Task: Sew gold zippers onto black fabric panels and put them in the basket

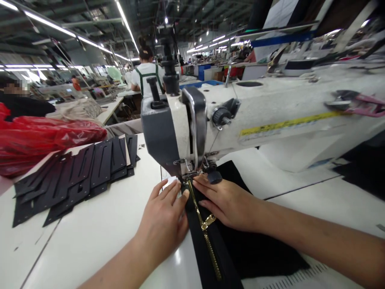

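Observation:
A zipper (pixel 207 241) with gold teeth and a gold slider (pixel 208 221) runs on black tape from the needle area toward me, over black fabric (pixel 249 249). Its far end lies under the presser foot (pixel 189 175) of a sewing machine (pixel 177 128). On the left side of the zipper, my left hand (pixel 165 212) rests with fingers stretched out and thumb against the black tape; a small white piece (pixel 171 182) shows by its fingertips. To the right, my right hand (pixel 228 200) lies with straight fingers on the fabric, fingertips close to the foot.
Several dark slotted pieces (pixel 81 172) lie overlapped on the white table (pixel 90 245) at left, before a red plastic bag (pixel 45 136). Pink-handled snips (pixel 361 103) and a yellow tape measure (pixel 288 123) are on the machine arm. A person (pixel 146 72) stands farther back.

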### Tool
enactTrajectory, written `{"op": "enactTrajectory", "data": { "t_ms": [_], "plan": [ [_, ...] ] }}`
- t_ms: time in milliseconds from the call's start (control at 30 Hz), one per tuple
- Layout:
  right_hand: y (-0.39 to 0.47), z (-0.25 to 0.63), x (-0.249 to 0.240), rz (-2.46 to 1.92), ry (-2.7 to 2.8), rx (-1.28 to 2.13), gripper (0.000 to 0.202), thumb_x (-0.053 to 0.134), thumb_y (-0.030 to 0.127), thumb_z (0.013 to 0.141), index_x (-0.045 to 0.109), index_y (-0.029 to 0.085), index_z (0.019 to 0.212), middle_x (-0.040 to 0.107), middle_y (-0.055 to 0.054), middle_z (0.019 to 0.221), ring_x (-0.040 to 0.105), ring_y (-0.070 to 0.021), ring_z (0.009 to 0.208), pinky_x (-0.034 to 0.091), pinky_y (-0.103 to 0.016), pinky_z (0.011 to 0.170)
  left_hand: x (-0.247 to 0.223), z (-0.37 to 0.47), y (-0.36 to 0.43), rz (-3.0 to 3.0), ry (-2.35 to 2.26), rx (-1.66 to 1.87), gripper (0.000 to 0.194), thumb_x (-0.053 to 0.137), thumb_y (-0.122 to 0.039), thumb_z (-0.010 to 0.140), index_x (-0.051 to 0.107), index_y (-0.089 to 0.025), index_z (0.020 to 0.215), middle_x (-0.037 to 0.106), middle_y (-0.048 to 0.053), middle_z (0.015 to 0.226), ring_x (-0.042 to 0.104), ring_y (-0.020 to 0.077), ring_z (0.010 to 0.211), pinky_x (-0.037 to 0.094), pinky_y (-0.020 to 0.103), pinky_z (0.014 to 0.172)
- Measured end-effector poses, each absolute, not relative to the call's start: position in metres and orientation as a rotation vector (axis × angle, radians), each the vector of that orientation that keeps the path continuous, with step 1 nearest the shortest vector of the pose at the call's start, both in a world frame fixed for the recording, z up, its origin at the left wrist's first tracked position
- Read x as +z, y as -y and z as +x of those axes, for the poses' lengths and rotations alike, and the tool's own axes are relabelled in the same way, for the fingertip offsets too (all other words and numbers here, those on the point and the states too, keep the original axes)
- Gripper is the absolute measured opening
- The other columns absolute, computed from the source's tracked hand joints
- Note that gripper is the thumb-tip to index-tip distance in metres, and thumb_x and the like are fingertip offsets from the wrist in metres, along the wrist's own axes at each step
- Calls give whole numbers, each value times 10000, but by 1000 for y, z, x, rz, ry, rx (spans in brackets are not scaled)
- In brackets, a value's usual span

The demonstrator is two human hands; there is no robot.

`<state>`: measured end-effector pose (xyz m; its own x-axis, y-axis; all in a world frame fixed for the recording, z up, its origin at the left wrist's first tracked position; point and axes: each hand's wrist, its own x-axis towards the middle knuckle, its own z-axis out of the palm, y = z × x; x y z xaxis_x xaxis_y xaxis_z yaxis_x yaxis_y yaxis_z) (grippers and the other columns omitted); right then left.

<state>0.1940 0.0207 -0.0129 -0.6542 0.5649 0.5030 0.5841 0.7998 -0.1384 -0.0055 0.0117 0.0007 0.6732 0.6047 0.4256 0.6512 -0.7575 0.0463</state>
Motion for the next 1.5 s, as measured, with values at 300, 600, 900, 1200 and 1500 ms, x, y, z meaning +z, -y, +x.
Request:
{"op": "enactTrajectory", "data": {
  "t_ms": [300,600,900,1200,1500],
  "plan": [
    [29,192,4,-850,2334,-151,258,446,204,880,642,57,959,651,-154,984,595,-236,932,494,-404,848,1,-5,-9,-2756,1126,-671,286,469,-135,742,624,-114,982,617,176,1092,551,281,1072,379,522,944],
    [82,175,-21,-847,2276,-397,342,340,32,839,680,60,866,674,-125,980,620,-227,945,529,-310,799,0,-7,-4,-2721,898,-677,297,407,-66,794,619,-109,998,657,157,991,617,250,970,447,494,891],
    [79,170,-23,-786,2165,-372,361,333,20,853,673,90,756,696,-98,900,652,-208,867,547,-292,765,1,-9,-3,-2756,707,-632,301,325,-91,901,620,-73,959,653,150,1005,624,235,954,482,443,901],
    [68,172,-27,-760,2194,-451,416,289,-20,859,659,127,737,704,-57,874,658,-176,855,546,-259,770,2,-8,-8,-2772,709,-619,314,307,-91,910,616,-68,960,646,165,1012,630,226,947,470,450,924],
    [55,170,-29,-778,2148,-390,414,298,-11,866,666,134,744,705,-38,873,657,-155,847,524,-236,815,2,-11,-14,-2804,708,-655,291,321,-93,909,603,-82,978,652,146,1015,624,218,964,483,437,919]
  ]
}}
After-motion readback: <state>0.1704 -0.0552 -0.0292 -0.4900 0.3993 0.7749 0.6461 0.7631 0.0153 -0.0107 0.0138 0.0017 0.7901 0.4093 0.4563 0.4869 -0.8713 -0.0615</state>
